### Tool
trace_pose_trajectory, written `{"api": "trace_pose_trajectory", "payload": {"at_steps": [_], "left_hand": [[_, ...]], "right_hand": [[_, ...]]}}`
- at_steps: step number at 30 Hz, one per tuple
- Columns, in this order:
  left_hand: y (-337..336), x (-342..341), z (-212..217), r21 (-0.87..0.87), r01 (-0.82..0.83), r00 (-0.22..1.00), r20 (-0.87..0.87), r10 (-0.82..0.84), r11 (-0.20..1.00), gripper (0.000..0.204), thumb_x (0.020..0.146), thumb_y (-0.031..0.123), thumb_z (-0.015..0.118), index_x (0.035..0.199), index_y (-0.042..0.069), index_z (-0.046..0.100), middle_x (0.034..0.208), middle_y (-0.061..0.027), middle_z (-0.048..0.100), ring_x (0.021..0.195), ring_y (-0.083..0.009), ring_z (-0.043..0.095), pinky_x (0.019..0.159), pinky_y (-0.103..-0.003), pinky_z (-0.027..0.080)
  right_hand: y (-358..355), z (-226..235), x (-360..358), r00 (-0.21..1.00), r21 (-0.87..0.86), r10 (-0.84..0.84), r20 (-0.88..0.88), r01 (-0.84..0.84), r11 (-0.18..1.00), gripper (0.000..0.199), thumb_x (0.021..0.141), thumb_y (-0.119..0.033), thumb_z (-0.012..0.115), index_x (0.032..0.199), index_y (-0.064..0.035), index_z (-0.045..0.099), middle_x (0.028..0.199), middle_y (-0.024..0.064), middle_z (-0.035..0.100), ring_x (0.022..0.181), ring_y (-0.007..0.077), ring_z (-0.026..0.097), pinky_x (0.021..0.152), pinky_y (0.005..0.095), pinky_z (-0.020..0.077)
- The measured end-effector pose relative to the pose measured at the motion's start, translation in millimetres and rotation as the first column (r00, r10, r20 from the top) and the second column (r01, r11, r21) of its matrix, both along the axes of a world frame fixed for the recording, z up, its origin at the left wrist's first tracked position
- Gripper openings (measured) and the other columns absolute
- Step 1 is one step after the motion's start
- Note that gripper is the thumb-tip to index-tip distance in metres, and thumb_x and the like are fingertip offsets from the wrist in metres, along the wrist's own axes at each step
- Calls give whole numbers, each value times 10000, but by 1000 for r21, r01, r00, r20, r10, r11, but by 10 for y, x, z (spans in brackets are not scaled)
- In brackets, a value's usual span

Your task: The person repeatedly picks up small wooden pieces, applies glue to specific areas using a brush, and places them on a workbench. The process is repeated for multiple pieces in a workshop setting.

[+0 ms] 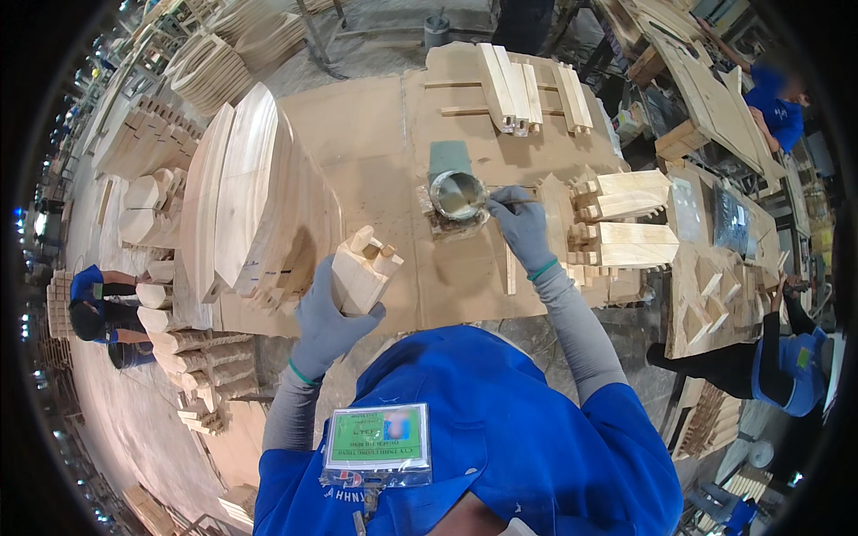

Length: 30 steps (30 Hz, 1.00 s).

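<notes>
My left hand (328, 320), in a grey glove, is wrapped round a short pale wooden block (361, 279). Two rounded tenons stick up from the block's upper end. At the middle of the table, my gloved right hand (519, 223) pinches a thin wooden stick (522, 199) right beside a round pot (457, 196). The glove covers most of the stick, so whether it ends in a brush cannot be seen. Greyish liquid, like glue, lies in the pot, whose rim is smeared. Under the pot is a stained pad, with a green piece (449, 156) behind it.
Large curved wooden panels (259, 188) stand stacked on the left. Tenoned blocks (636, 245) lie piled at the right, and slotted wooden bars (509, 89) rest at the back. Cardboard (366, 125) covers the table. Other people in blue (778, 107) work around it.
</notes>
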<state>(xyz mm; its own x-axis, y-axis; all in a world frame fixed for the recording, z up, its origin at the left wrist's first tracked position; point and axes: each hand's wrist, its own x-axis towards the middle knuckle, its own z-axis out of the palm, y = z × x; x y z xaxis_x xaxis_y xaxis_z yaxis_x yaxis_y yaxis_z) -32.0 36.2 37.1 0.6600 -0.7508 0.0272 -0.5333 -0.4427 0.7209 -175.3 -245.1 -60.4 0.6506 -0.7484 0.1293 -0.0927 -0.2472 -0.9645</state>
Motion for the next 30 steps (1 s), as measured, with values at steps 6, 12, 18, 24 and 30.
{"api": "trace_pose_trajectory", "payload": {"at_steps": [6,12,18,24,30], "left_hand": [[57,-42,-167,54,-20,1000,17,19,998,786,602,262,779,1263,53,408,1037,-155,607,916,-307,624,781,-405,496],[-227,-107,-212,58,74,980,179,-83,996,765,617,231,767,1268,42,413,1049,-164,591,930,-338,603,789,-406,489],[-413,-121,-220,41,247,900,360,-245,968,714,615,142,740,1240,19,416,1066,-174,567,928,-350,582,765,-409,478],[-418,-206,-126,39,266,788,567,-241,963,732,579,110,741,1232,8,427,1096,-182,559,960,-353,577,809,-408,476],[-410,-256,-20,65,335,748,588,-308,940,803,515,98,752,1241,-2,425,1130,-177,543,982,-342,564,846,-408,466]], "right_hand": [[1,-66,-95,924,685,-270,269,13,728,98,883,-56,611,927,29,589,831,38,607,811,104,602,736,205,512],[-124,-459,-206,876,832,-263,404,-232,504,193,920,-79,565,1049,64,562,888,91,596,835,170,615,811,279,556],[-129,-73,-335,940,520,-104,325,-86,850,174,934,-118,562,1000,43,575,874,61,594,809,133,600,789,257,540],[52,1084,-388,908,706,-98,408,-246,664,94,873,-88,610,822,-37,550,752,91,607,622,162,627,594,290,561],[135,1240,-412,950,630,36,311,-235,740,137,841,-78,650,768,-48,538,715,130,632,565,181,637,505,297,556]]}}
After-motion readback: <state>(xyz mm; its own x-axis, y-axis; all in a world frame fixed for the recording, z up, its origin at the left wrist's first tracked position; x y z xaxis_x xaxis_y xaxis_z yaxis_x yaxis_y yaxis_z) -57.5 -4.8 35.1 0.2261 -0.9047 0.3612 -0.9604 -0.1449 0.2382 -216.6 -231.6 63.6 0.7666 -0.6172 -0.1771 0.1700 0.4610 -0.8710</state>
